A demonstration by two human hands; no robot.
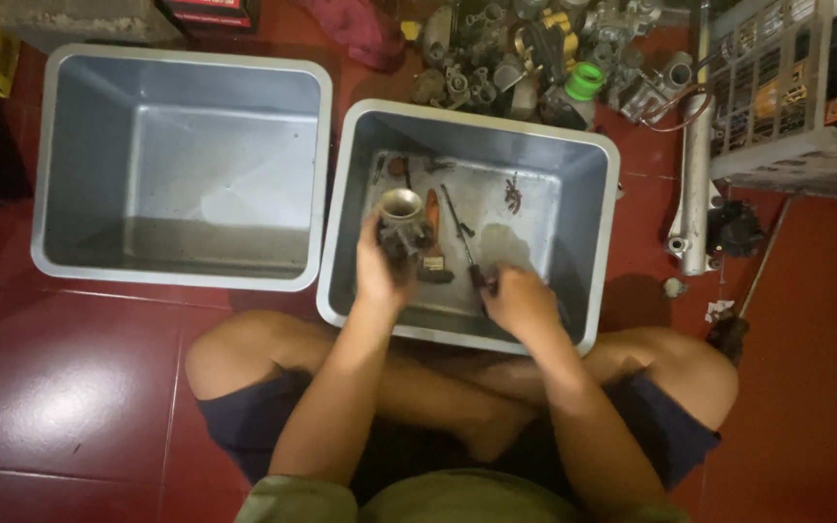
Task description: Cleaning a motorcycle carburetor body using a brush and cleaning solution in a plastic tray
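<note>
Grey tubs, two; one carburetor, left hand.

We sit on a floor of glossy dark red tiles. On it stand two grey plastic tubs side by side: the left tub and the right tub, just apart. Beyond them lies a heap of metal engine parts with a green cap. To the right lie a silver tube and a white wire crate
</note>
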